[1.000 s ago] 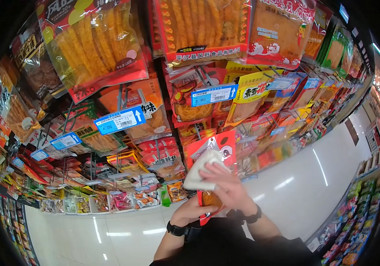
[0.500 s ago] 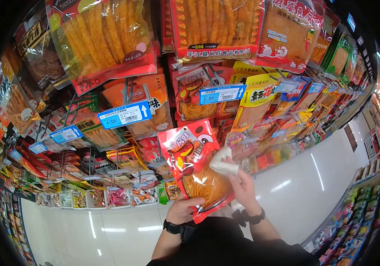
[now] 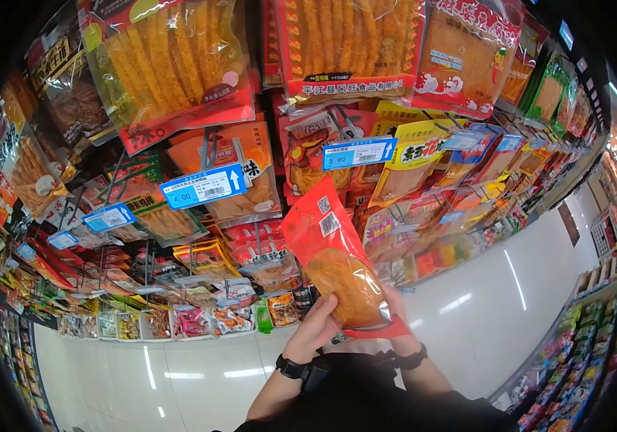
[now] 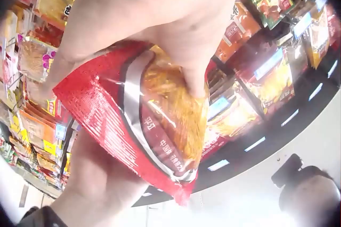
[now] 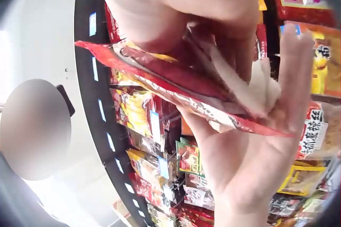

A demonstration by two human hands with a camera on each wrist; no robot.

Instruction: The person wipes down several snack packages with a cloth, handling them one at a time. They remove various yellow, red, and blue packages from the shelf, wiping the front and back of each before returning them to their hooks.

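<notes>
A red snack packet (image 3: 337, 266) with a clear window of orange strips stands upright in front of the shelves, its barcode side towards me. My left hand (image 3: 313, 327) grips its lower left edge, and the left wrist view shows the thumb lying on the packet (image 4: 160, 115). My right hand (image 3: 400, 311) is mostly hidden behind the packet's lower right corner. In the right wrist view that hand (image 5: 186, 3) pinches a white cloth (image 5: 258, 91) against the far side of the packet (image 5: 160, 83).
Hanging snack bags (image 3: 164, 72) crowd the shelf wall ahead, with blue price tags (image 3: 204, 186) on the peg hooks. Small packets fill a low shelf (image 3: 179, 320). A glossy white aisle floor (image 3: 481, 288) runs to the right, beside another shelf row (image 3: 589, 324).
The packet has been turned from its printed front to its barcode side and raised. The white cloth went from wiping the front to behind the packet.
</notes>
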